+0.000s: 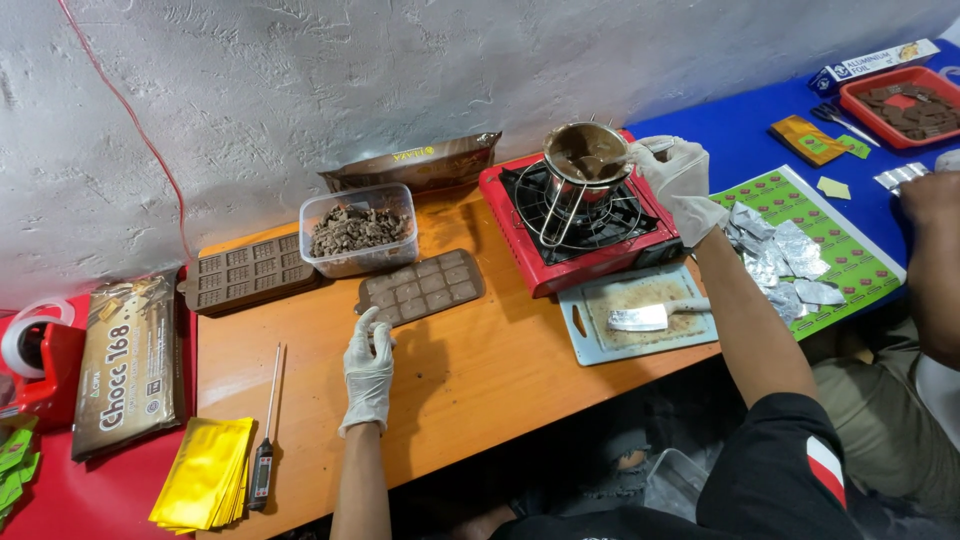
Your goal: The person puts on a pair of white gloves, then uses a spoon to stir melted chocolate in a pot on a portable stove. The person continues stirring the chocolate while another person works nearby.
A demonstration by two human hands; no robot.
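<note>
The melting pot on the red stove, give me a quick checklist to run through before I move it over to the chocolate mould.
1. Right hand has a grip on the melting pot: ok, the gloved hand is at its handle side.
2. Pot seated on the red stove: ok, it sits on a wire stand over the burner.
3. Melted chocolate in the pot: ok, brown and glossy inside.
4. Left hand steadying the chocolate mould: ok, fingertips at its near end.
5. Mould cavities free to fill: cannot tell, all look brown.
6. Flame off: cannot tell, burner hidden under the pot.
</note>
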